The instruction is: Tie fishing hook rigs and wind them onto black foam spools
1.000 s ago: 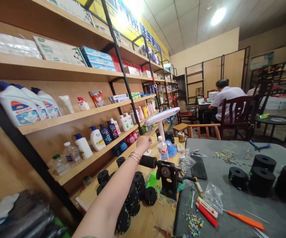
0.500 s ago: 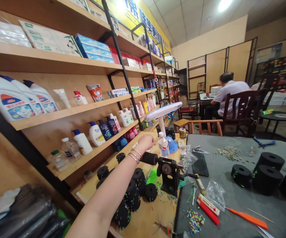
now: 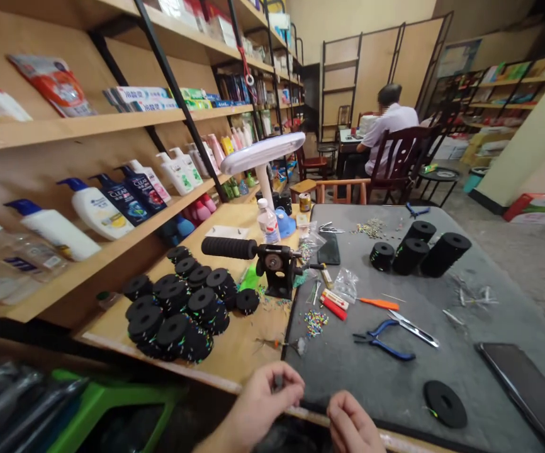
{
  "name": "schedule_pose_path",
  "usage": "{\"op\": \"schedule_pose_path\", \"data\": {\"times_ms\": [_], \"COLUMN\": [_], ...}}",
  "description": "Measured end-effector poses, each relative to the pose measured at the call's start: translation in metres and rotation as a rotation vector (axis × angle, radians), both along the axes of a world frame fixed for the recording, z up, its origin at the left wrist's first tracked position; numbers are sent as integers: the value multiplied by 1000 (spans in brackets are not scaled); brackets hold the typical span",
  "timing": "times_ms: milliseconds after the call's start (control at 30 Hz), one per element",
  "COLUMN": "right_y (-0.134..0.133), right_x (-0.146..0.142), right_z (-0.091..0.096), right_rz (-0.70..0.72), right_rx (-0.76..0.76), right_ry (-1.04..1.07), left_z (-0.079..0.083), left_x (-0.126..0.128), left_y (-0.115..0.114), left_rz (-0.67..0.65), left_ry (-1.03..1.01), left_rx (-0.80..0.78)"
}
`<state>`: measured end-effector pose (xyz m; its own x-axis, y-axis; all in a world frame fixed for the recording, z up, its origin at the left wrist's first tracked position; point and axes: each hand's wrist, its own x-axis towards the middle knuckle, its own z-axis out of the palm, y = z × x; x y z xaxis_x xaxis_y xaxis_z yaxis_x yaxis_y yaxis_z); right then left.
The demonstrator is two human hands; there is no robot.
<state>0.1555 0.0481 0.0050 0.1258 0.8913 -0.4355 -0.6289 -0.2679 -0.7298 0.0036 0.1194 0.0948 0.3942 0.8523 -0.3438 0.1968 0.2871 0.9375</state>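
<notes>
Wooden shelves (image 3: 112, 123) line the shop's left wall.

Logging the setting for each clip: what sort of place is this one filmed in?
Most likely a small shop doubling as a craft workbench. Wall shelves carry shampoo bottles and toothpaste boxes, while the grey mat holds black foam rolls, coloured beads and blue-handled pliers.

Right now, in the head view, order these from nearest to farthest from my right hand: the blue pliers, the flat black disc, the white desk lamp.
From the right hand:
1. Flat black disc, just right of the hand on the grey mat.
2. Blue pliers, ahead, mid-mat.
3. White desk lamp, far back on the wooden table.
</notes>
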Motion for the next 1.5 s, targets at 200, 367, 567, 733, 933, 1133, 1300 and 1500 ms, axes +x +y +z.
{"op": "schedule_pose_path", "data": {"times_ms": [200,367,567,733,933,1133,1300,1500], "right_y": [-3,-8,-5,-1,9,17,13,1], "right_x": [-4,-9,2,35,33,-4,-17,-16], "right_z": [7,8,20,40,63,67,52,34], "right_rz": [208,228,332,275,296,490,547,462], "right_rx": [-18,-16,40,-13,62,165,164,124], "right_ry": [-74,-120,-353,-530,-513,-344,-507,-622], "left_z": [-42,-39,-39,-40,-39,-23,-25,-38], "left_x": [14,17,12,1,-4,-5,-9,-12], "left_y": [-28,-22,-20,-19,-20,-28,-29,-35], "left_rz": [151,119,102,100,100,118,124,141], "left_ry": [-138,-119,-104,-30,10,23,65,-173], "left_rx": [-192,-206,-118,-7,57,125,136,-253]}}
